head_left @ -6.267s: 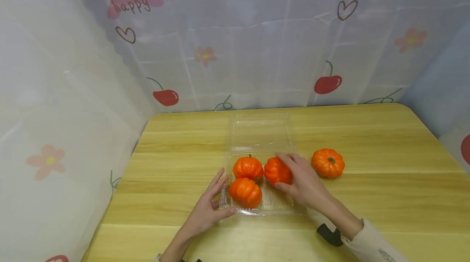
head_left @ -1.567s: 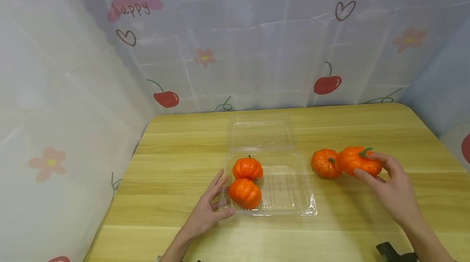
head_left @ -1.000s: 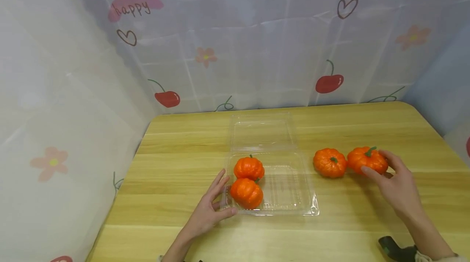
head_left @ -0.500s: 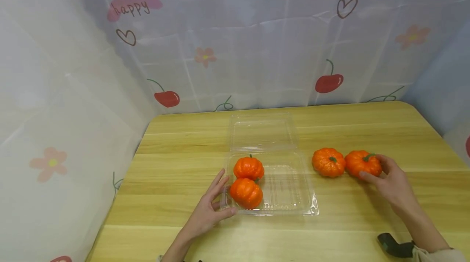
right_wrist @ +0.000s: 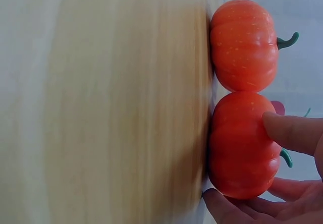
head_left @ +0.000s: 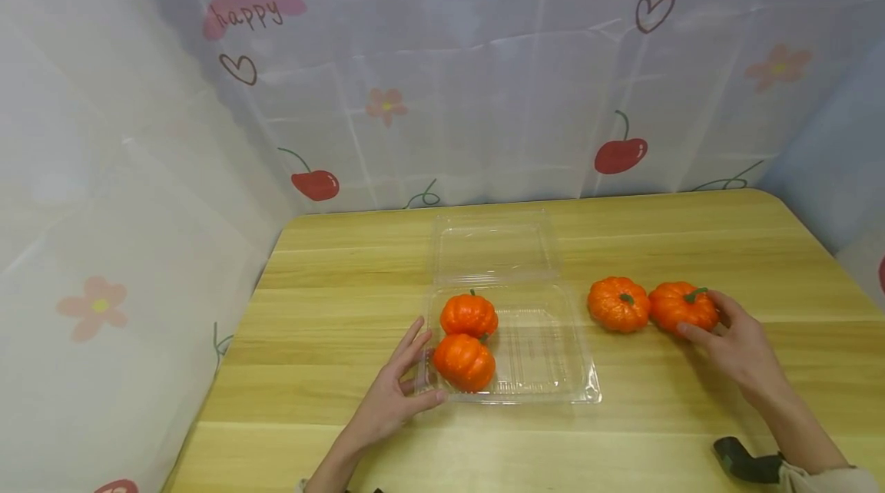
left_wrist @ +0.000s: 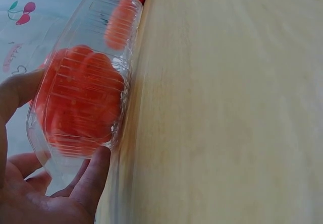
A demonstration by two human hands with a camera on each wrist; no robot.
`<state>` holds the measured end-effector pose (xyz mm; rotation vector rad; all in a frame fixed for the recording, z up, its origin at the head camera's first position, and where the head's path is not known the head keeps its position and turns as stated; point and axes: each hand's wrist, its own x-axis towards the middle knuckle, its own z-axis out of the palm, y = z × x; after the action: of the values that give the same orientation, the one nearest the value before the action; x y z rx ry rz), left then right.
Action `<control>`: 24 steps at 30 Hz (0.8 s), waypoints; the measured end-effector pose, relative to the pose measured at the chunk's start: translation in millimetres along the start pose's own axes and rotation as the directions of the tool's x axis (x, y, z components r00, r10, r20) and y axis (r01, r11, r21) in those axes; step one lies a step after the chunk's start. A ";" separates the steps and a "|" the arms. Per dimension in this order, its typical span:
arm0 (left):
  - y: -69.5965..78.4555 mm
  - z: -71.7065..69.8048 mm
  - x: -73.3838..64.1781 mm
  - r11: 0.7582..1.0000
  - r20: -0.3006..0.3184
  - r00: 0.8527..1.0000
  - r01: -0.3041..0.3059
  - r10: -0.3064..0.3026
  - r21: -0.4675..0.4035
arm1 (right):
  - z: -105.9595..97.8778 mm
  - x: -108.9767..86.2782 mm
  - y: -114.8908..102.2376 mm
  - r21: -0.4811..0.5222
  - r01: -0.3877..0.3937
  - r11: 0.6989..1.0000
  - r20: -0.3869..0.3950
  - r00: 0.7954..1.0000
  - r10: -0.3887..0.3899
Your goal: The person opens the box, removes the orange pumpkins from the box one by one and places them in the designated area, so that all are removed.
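Observation:
My right hand (head_left: 743, 351) holds an orange toy pumpkin (head_left: 683, 307) by its right side, thumb in front and fingers behind. That pumpkin rests on the table and touches a second pumpkin (head_left: 618, 304) on its left; both green stems show in the right wrist view. At the left, a clear plastic clamshell container (head_left: 532, 347) lies with its lid (head_left: 492, 247) folded back. My left hand (head_left: 387, 401) grips the container's front left corner. Inside, on the left half, sit an upper pumpkin (head_left: 469, 315) and a lower pumpkin (head_left: 464, 362), touching each other.
The wooden table (head_left: 332, 263) ends at a printed sheet (head_left: 484, 94) behind and at the left. A dark curved device (head_left: 747, 462) is at the right wrist, beside the sleeve (head_left: 823, 480).
Six seconds ago the right hand held this pumpkin in the container. The pumpkin has since gone right, over the table, and down beside the other one. The left hand has stayed put.

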<state>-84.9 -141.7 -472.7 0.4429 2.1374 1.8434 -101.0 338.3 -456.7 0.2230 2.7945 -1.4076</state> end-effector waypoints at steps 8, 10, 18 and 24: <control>0.9 -0.1 0.5 1.000 0.007 1.000 -0.007 0.007 0.000 | 0.4 0.6 -0.3 0.073 -0.013 0.997 0.015 1.000 0.012; 1.2 -0.1 0.4 1.000 0.008 1.000 -0.005 0.005 0.000 | 0.2 -0.4 -1.1 0.091 -0.016 0.996 0.008 1.000 0.015; 1.3 0.4 0.4 1.000 0.006 1.000 -0.006 0.006 0.010 | -3.8 -12.1 -11.3 0.075 0.016 0.997 -0.038 0.999 -0.013; 1.8 0.7 0.9 1.000 0.007 1.000 -0.019 0.019 0.020 | -1.7 -24.3 -26.1 0.065 0.065 0.996 -0.082 0.995 -0.059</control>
<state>-85.3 -140.4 -471.1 0.4749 2.1559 1.8292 -80.2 321.2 -433.2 0.1988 2.8432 -1.5427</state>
